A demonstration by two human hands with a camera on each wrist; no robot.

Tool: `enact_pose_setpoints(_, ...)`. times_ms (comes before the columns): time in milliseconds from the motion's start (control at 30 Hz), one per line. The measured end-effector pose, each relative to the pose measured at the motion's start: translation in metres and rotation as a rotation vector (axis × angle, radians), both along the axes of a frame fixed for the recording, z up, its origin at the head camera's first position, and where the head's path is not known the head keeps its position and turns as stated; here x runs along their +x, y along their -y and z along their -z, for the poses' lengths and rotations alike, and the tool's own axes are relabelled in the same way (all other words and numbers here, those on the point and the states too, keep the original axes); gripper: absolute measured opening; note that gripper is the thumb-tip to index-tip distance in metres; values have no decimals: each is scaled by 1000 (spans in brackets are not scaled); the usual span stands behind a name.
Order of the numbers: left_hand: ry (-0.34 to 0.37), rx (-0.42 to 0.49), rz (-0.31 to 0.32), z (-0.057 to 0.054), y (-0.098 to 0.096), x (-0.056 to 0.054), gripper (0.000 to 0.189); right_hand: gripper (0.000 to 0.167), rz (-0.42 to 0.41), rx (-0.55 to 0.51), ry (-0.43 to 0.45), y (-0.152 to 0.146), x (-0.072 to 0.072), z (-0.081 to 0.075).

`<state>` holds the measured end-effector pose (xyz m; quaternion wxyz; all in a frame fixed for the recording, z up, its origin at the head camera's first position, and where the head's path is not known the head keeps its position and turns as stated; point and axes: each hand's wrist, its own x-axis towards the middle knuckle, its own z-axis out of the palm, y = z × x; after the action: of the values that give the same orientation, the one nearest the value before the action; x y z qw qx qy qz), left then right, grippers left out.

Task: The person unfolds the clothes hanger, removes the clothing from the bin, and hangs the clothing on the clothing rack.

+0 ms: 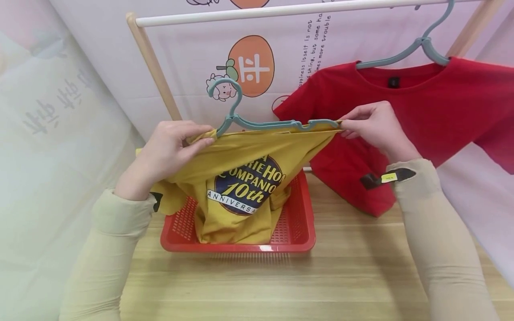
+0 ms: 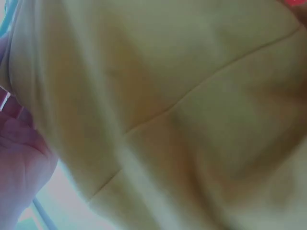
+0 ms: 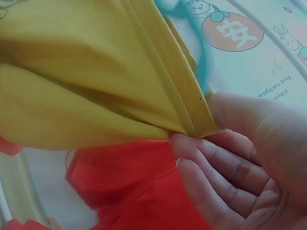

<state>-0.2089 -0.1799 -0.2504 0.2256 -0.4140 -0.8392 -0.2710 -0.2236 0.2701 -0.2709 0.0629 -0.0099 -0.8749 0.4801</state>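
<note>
A yellow T-shirt [image 1: 229, 229] with a dark round print hangs between both hands, its lower part down in a red basket [image 1: 192, 248]. A blue-green hanger [image 1: 267, 125] lies along the neckline, its hook standing up at the left. My left hand [image 1: 166, 151] pinches the neckline beside the hook, where cloth covers the hanger's left arm. At the other end my right hand [image 1: 375, 127] pinches the stretched neckline by the hanger's right tip. The right wrist view shows thumb and fingers [image 3: 199, 184] on the collar band. Yellow cloth fills most of the left wrist view.
A red T-shirt [image 1: 385, 111] hangs on another blue-green hanger [image 1: 393, 59] at the right, behind my right hand. The rack's white bar [image 1: 257, 16] runs across the back between wooden posts [image 1: 154, 67]. Under the basket is a wood-grain surface [image 1: 281, 285].
</note>
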Motion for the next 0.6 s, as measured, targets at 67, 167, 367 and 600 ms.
enact_pose_setpoints(67,-22,-16,-8,0,0,-1,18,44,2,16,0,0,0,0)
enact_pose_setpoints(167,-31,-46,-27,1,-1,-2,19,43,5,28,-1,1,-1,-1)
enact_pose_setpoints(367,-18,-100,-48,-4,-10,-4,19,38,28,28,-27,10,1,-7)
enact_pose_setpoints(600,-30,-72,-67,-11,-23,-5,19,34,-36,7,-72,33,9,-29)
